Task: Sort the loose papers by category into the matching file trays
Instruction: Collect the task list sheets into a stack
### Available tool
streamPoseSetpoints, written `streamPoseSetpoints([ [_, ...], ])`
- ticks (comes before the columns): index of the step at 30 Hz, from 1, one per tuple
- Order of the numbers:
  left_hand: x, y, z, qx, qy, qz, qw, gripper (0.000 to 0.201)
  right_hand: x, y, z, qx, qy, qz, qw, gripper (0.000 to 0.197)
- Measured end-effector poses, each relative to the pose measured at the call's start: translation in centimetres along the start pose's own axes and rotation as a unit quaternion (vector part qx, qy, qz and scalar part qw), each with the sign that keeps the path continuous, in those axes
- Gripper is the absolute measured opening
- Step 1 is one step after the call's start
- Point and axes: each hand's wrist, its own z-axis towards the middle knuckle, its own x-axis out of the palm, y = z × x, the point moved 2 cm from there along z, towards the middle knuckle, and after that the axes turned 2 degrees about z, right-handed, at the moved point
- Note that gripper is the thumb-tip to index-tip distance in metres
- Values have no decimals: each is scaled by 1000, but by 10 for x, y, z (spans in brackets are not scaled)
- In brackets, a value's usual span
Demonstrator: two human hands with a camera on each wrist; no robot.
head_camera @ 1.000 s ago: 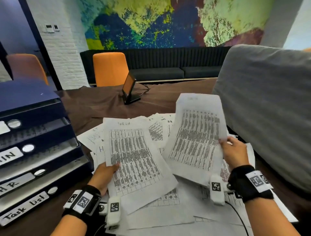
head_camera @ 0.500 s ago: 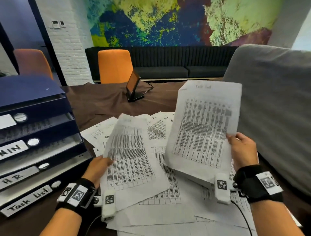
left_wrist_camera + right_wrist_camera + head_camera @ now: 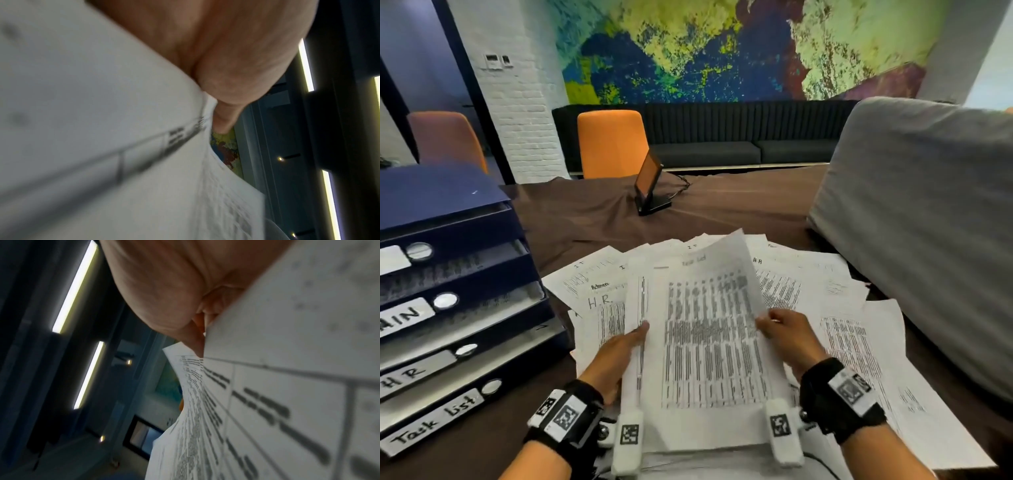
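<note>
Two printed task-list sheets (image 3: 709, 342) lie stacked one on the other, raised over the paper pile. My left hand (image 3: 619, 356) grips their left edge, thumb on top. My right hand (image 3: 784, 335) pinches the right edge of the upper sheet. The left wrist view shows my palm (image 3: 236, 53) against the paper (image 3: 102, 129); in the right wrist view my fingers (image 3: 197, 337) clamp a sheet (image 3: 287, 386). A dark blue stack of file trays (image 3: 465, 308) stands at the left, labelled "HR" (image 3: 404, 377) and "Task list" (image 3: 434, 421), with a partly seen label above.
Loose papers (image 3: 859, 342) marked "H.R.", "Admin" and "IT" fan across the brown table (image 3: 602, 222). A grey chair back (image 3: 921, 222) rises at the right. A small tilted screen (image 3: 650, 185) stands at mid table, orange chairs (image 3: 613, 144) behind it.
My right hand swung its sheet left and down onto the sheet in my left hand. Both sheets are now together between the two hands.
</note>
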Motion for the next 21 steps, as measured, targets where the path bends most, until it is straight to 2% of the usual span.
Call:
streamPoseSetpoints([
  [3, 8, 0, -6, 18, 48, 41, 998, 59, 19, -7, -4, 9, 39, -14, 999, 24],
  [5, 1, -3, -4, 30, 39, 62, 997, 41, 21, -6, -5, 23, 32, 9, 999, 25],
  [6, -7, -4, -1, 29, 15, 74, 997, 31, 18, -6, -4, 34, 15, 15, 999, 24],
  [8, -25, -6, 6, 18, -34, 88, 995, 23, 8, -5, 2, 70, -25, -12, 997, 23],
  [10, -45, 2, 15, -7, -49, 96, 994, 24, 4, -5, 10, 145, -29, -47, 988, 34],
  [13, -70, 31, 46, -37, -53, 126, 990, 58, 21, 4, 15, 245, 2, -60, 968, 58],
  [14, -72, 35, 50, -43, -50, 127, 990, 59, 29, 7, 17, 256, 7, -68, 964, 65],
  [16, -63, 26, 39, -37, -51, 129, 990, 37, 43, 11, 24, 240, 6, -94, 966, 76],
  [18, -55, 19, 27, -37, -55, 141, 988, 22, 50, 9, 28, 222, 13, -150, 963, 65],
  [21, -58, 19, 26, -41, -57, 136, 988, 21, 53, -4, 23, 214, 56, -242, 945, 29],
])
